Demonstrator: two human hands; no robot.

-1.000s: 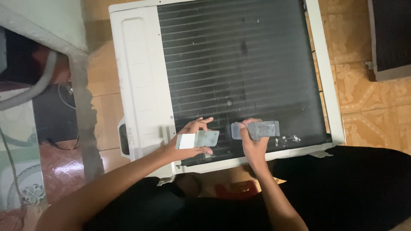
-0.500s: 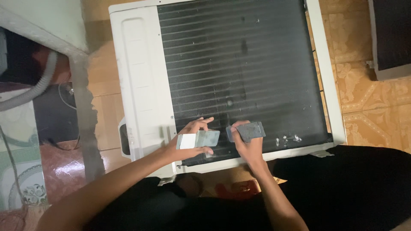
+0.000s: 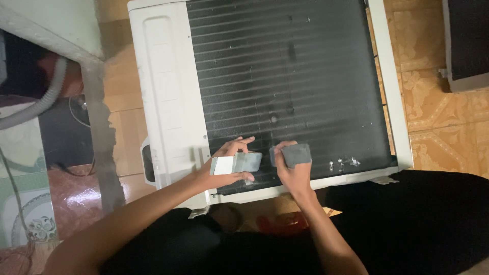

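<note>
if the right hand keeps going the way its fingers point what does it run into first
The right hand points up the picture, holding a grey pad against the dark finned coil of the white air conditioner unit. It would probably just meet more coil; no other obstacle shows before the far edge.

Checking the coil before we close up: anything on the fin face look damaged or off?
Yes. The dark fin face has a cluster of bright, shiny marks near its lower right edge, beside the right hand, like bent or scraped fins. A few smaller pale specks sit higher up. The left hand holds a flat grey strip against the fins.
</note>
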